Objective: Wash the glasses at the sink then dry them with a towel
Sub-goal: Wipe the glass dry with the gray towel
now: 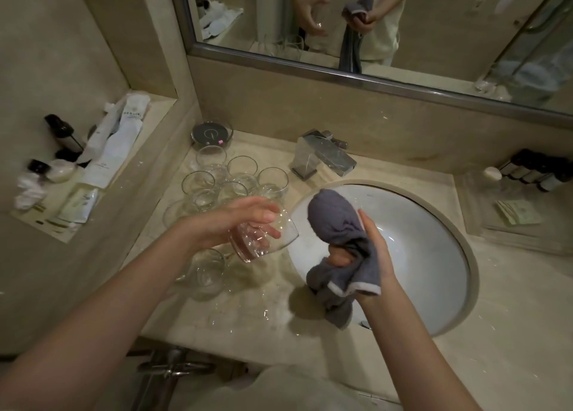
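My left hand (245, 221) holds a clear glass (266, 238) on its side, mouth turned right, just left of the white sink (434, 255). My right hand (372, 249) grips a bunched grey towel (338, 224) with a white edge over the basin, a short gap from the glass's mouth. Several more clear glasses (229, 178) stand grouped on the counter behind my left hand, and one glass (207, 274) stands under my left wrist. The chrome faucet (322, 157) sits behind the sink; no water is seen running.
A black round dish (211, 134) sits at the counter's back left. Toiletry bottles and packets (102, 159) fill the left ledge. Dark bottles (536, 170) and a tray stand at the right. A mirror (341, 22) hangs above. The counter (248, 317) in front is wet.
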Demonstrator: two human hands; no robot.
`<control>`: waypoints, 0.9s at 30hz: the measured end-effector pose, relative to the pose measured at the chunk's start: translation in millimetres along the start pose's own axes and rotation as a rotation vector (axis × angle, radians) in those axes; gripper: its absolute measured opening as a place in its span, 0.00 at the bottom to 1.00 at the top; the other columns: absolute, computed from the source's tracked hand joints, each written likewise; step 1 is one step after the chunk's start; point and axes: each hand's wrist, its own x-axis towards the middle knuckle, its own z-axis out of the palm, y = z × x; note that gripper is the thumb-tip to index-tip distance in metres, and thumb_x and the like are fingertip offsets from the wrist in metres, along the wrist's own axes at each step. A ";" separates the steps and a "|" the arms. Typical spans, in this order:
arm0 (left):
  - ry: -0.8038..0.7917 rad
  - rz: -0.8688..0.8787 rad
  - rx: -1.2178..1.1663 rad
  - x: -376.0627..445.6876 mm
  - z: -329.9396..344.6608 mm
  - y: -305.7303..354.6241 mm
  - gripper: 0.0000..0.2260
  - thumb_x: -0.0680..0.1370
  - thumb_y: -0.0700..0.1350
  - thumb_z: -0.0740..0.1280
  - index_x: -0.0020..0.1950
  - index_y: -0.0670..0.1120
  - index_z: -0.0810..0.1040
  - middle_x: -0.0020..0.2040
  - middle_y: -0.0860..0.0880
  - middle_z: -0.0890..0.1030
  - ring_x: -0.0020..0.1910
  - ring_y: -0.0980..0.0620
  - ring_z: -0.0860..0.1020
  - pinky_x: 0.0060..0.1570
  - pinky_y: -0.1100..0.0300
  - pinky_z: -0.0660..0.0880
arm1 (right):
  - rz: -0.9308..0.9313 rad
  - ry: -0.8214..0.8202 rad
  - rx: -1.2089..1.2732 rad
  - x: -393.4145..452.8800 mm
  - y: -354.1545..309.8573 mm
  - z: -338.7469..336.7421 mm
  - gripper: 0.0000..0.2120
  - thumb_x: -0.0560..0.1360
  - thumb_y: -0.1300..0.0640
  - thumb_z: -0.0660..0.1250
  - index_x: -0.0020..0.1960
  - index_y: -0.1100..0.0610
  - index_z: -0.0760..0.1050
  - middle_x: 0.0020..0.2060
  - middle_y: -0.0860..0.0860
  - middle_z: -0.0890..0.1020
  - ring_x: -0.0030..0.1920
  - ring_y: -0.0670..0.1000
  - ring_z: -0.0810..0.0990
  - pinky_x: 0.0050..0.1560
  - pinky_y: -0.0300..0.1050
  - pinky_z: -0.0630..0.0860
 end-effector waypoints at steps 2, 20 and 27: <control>0.136 0.061 0.015 3.8 -1.2 -6.9 0.30 0.62 0.51 0.78 0.61 0.53 0.74 0.52 0.45 0.85 0.47 0.48 0.84 0.40 0.60 0.77 | -0.052 0.033 0.115 3.3 -1.1 -5.6 0.18 0.81 0.47 0.57 0.39 0.57 0.72 0.20 0.52 0.77 0.18 0.46 0.75 0.19 0.33 0.70; 0.639 0.182 0.803 84.0 -1.6 -36.3 0.39 0.62 0.46 0.81 0.70 0.44 0.70 0.66 0.43 0.70 0.65 0.44 0.70 0.60 0.57 0.68 | -0.074 0.082 0.157 41.4 16.1 -42.3 0.18 0.78 0.45 0.62 0.38 0.55 0.82 0.33 0.51 0.76 0.32 0.49 0.72 0.32 0.37 0.72; 0.699 0.144 1.143 88.5 -6.0 -47.3 0.39 0.63 0.60 0.77 0.71 0.51 0.70 0.66 0.50 0.70 0.68 0.49 0.66 0.64 0.51 0.60 | -0.016 0.024 0.161 54.4 22.9 -54.9 0.23 0.56 0.44 0.80 0.42 0.54 0.77 0.33 0.52 0.70 0.32 0.50 0.69 0.33 0.39 0.69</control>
